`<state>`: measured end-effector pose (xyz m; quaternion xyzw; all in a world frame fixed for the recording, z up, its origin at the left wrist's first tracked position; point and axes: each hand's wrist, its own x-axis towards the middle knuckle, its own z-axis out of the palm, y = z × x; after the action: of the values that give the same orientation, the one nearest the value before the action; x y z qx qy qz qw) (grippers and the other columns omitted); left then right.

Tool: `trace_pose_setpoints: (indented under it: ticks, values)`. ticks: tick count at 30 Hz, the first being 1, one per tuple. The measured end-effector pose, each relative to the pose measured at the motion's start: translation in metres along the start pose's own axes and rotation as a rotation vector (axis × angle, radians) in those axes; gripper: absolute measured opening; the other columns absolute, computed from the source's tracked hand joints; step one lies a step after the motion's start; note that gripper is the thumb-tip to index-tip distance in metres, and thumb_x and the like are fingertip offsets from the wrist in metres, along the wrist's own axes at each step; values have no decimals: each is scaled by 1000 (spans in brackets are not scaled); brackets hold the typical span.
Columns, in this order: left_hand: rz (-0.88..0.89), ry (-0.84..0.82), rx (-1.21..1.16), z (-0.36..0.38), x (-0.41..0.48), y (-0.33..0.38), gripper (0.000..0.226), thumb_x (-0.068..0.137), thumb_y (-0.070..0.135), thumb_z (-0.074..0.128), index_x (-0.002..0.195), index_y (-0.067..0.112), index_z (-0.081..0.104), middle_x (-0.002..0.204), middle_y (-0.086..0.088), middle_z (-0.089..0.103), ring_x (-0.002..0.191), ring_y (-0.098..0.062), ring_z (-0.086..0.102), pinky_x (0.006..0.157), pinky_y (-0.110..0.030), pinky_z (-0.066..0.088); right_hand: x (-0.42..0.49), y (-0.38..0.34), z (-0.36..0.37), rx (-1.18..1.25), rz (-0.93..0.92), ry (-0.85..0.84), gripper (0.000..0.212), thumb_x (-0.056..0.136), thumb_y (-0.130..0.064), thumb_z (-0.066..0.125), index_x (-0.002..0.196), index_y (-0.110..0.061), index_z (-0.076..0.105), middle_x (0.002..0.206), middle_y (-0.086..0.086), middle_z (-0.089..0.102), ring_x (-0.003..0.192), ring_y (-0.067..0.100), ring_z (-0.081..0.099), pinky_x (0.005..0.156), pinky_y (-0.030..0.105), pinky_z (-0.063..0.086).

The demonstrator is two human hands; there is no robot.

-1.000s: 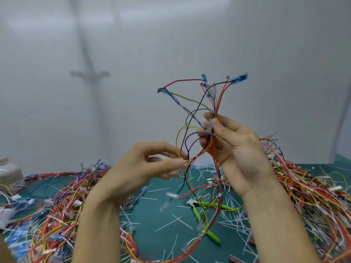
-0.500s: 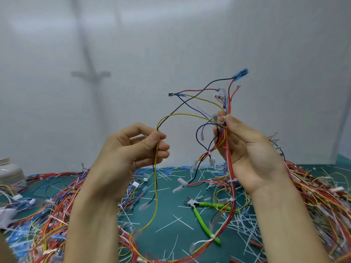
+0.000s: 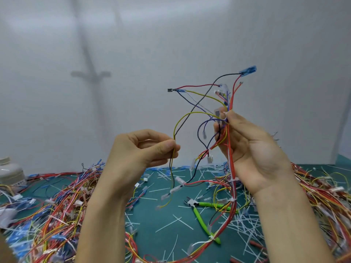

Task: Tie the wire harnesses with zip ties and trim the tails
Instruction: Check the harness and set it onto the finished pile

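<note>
**A:** What are the hands doing?

**B:** The left hand is pinching a yellow wire and a black wire together between thumb and forefinger, with the other fingers curling underneath. The right hand is gripping the wire harness, its thumb pressing the bundle against the fingers and its palm facing the camera.

**A:** And where is that harness sitting?

**B:** It is hanging in the air between the two hands, above the table. Its loose ends are fanning upward from the right hand, and one of them is ending in a blue terminal. Below that hand the red trunk is curving down to the table and off the lower edge of the view. White zip ties are wrapping it at several spots.

**A:** What is lying around it?

**B:** Green-handled cutters are lying on the green table beneath the hanging trunk, jaws pointing up and left. White cut tails are lying scattered all around them. A heap of wires is spreading over the left side, and another heap is lying on the right. A white container is standing at the far left edge, and a white wall is filling the background.
</note>
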<state>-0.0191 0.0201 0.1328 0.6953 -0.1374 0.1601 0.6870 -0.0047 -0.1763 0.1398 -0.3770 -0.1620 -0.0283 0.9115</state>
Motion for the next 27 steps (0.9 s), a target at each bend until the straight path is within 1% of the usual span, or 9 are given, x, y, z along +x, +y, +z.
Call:
trace_pose_setpoints:
  ticks: [3, 5, 10, 12, 16, 18, 23, 25, 27]
  values:
    - [-18, -32, 173, 6, 3, -7, 7, 83, 18, 73, 83, 11, 73, 83, -6, 77, 79, -19, 75, 70, -20, 58, -1, 3, 4, -59, -33, -9, 26, 72, -15, 68, 95, -5, 71, 82, 5, 75, 67, 17, 72, 59, 22, 57]
    - [-47, -125, 234, 12, 3, -8, 16, 87, 25, 70, 92, 10, 72, 86, -2, 78, 82, -14, 74, 75, -20, 58, -2, 5, 7, -59, -34, -17, 30, 70, -14, 69, 99, -5, 70, 83, 6, 75, 68, 18, 73, 59, 23, 58]
    - [-49, -392, 250, 27, 2, -13, 61, 61, 34, 87, 115, 21, 62, 108, -1, 73, 101, -14, 70, 84, -31, 59, -2, 12, 12, -43, -60, 7, 25, 72, -12, 70, 96, -8, 64, 72, 5, 68, 62, 16, 70, 55, 24, 57]
    - [-32, -394, 282, 35, 2, -16, 60, 60, 35, 87, 113, 22, 61, 105, 1, 72, 96, -13, 70, 78, -30, 59, -1, 17, 10, -80, -61, 29, 16, 77, -12, 70, 91, -12, 63, 74, 5, 66, 62, 17, 67, 57, 28, 58]
    - [13, -232, 280, 46, 5, -21, 22, 76, 18, 83, 94, 14, 72, 82, -2, 75, 64, -12, 67, 57, -23, 53, 4, 21, 2, -257, -85, 61, 3, 87, -15, 69, 90, -15, 68, 85, 7, 69, 78, 18, 68, 61, 29, 58]
    - [27, -99, 206, 44, 7, -22, 9, 80, 12, 79, 86, 13, 72, 70, 0, 72, 52, -13, 65, 47, -19, 47, 5, 19, -3, -298, -78, 18, 8, 89, -13, 66, 95, -13, 72, 90, 8, 72, 88, 19, 70, 68, 28, 59]
    - [85, 161, -14, 28, 13, -22, 5, 85, 3, 70, 82, 8, 68, 67, -4, 72, 51, -12, 67, 43, -15, 46, 6, 19, -14, -620, 5, -122, 20, 89, -15, 68, 108, -18, 72, 103, 0, 75, 100, 11, 70, 83, 25, 58]
    - [107, 242, -73, 20, 15, -22, 4, 87, 6, 68, 84, 8, 69, 69, -1, 74, 52, -8, 66, 45, -13, 46, 8, 23, -16, -872, 95, -257, 31, 88, -14, 71, 119, -17, 66, 112, 0, 72, 98, 4, 69, 82, 14, 54]
    - [134, 321, -163, 13, 17, -23, 5, 87, 10, 67, 83, 10, 68, 72, 0, 74, 52, -5, 63, 48, -12, 46, 8, 31, -18, -1056, 230, -424, 34, 90, -10, 68, 124, -11, 62, 116, 6, 70, 91, 5, 69, 78, 13, 54]
